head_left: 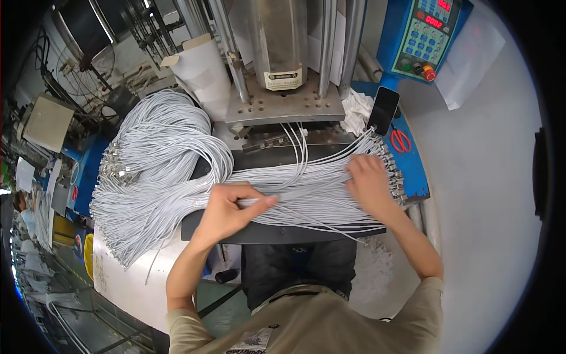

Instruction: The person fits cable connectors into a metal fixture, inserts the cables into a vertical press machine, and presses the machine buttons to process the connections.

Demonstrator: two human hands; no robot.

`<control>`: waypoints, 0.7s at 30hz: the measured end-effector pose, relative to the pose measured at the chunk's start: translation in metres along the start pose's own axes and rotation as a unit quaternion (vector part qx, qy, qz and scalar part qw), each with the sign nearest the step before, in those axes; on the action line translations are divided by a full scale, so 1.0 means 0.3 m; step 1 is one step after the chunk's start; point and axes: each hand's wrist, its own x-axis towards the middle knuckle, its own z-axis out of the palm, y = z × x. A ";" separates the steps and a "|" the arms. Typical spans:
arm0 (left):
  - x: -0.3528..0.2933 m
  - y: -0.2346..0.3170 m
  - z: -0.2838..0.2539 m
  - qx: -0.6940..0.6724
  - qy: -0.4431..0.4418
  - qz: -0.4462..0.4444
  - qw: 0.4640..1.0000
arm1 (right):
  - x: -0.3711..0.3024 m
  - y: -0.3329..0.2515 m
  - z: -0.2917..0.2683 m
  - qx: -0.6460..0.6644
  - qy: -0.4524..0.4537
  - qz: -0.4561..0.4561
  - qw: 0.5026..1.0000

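Note:
A wide layer of thin white cables [318,197] lies across the dark work surface in front of me. My left hand [230,211] is curled over the left part of the layer, its thumb pointing right along the cables; its fingertips are partly hidden. Over the right part, close to the metal cable ends [396,174], my right hand [371,184] bends its fingers down onto the cables. Exactly how many cables either hand grips cannot be seen. Several cables [300,150] curve up from the layer to the press [286,109].
A large looped heap of white cables [168,133] fills the left side. Beyond my right hand are a phone [384,110], red-handled scissors [401,141] and a crumpled white cloth [357,112]. A blue control box [425,38] stands at the back right. Loose cables hang over the front edge.

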 end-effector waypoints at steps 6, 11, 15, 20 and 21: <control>0.032 -0.009 0.133 0.066 -0.256 0.034 0.964 | 0.096 0.011 -0.092 0.013 -0.052 0.087 0.995; 0.076 -0.021 0.214 -0.157 -0.207 -0.118 0.958 | -0.013 0.086 0.068 -0.145 -0.076 0.011 0.986; 0.086 -0.014 0.161 -0.110 -0.130 -0.078 0.982 | -0.015 0.038 -0.045 -0.114 0.042 0.035 0.992; 0.085 0.022 0.153 -0.126 -0.164 -0.077 0.975 | -0.048 0.035 -0.105 -0.063 0.017 0.055 0.996; 0.080 0.022 0.157 -0.136 -0.183 -0.092 0.969 | -0.039 0.041 -0.122 -0.066 0.009 0.064 0.996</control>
